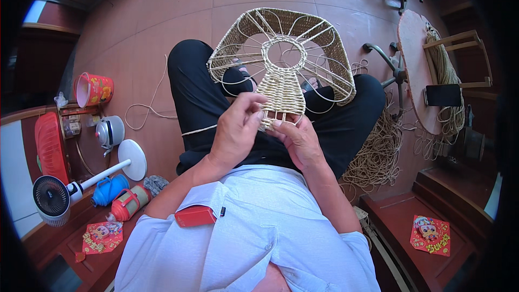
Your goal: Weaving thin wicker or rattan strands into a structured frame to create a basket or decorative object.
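A half-woven basket (281,87) of straw-coloured cord rests across my lap, its wire frame bare around a round woven ring (263,54). One wedge of tight weave runs from that ring down toward me. My left hand (236,127) pinches the lower left edge of this wedge, its thumb and fingers together on the cord. At the lower right edge my right hand (298,139) grips the weave between thumb and fingers, partly beneath it. A loose cord strand (199,131) leads off to the left past my left hand.
A big heap of cord (376,154) lies on the floor at right, near a round table (413,70) holding a phone (443,95) and more cord (446,65). To the left stand a red bucket (100,90), a kettle (110,132), a white fan (52,197) and flasks (110,190).
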`<state>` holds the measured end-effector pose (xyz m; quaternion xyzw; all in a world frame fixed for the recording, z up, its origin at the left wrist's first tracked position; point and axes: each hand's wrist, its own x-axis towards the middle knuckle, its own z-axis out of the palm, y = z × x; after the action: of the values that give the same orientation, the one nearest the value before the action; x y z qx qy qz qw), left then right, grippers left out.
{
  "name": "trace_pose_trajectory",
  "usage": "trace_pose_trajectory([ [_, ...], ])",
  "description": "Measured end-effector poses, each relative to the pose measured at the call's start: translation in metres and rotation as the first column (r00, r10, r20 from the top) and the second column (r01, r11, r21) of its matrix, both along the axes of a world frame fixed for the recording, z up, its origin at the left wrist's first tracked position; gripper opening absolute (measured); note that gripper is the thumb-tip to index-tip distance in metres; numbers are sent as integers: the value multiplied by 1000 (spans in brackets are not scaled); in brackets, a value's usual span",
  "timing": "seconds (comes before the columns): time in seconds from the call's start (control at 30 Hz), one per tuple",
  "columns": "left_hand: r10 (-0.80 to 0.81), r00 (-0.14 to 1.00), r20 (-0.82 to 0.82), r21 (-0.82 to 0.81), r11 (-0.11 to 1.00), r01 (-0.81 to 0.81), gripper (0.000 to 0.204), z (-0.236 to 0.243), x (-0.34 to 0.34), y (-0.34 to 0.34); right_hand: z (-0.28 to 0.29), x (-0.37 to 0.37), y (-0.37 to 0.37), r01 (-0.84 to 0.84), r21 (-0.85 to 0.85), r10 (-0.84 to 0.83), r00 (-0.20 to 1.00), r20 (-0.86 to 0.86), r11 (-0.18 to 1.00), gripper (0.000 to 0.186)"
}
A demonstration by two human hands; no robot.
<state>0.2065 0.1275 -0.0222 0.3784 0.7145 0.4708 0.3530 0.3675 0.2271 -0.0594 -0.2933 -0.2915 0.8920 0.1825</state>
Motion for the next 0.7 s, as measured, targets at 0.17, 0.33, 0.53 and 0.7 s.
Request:
trace_pose_trajectory([
  [0.17,19,788,616,6,1000,-28,17,8,-8,-5,-2,4,-1,3,7,-3,999,34,1000,46],
  [0.33,2,791,612,112,990,-88,16,30,-18,-1,-6,6,-5,60,8,-60,994,89,998,46],
  [0.53,-19,970,241,11,1000,17,26,31,-7,6,-10,8,-4,51,-9,-51,996,72,999,48],
  [0.7,-125,846,-518,82,977,195,12,12,0,8,-9,8,-5,56,-47,-52,996,69,997,47],
])
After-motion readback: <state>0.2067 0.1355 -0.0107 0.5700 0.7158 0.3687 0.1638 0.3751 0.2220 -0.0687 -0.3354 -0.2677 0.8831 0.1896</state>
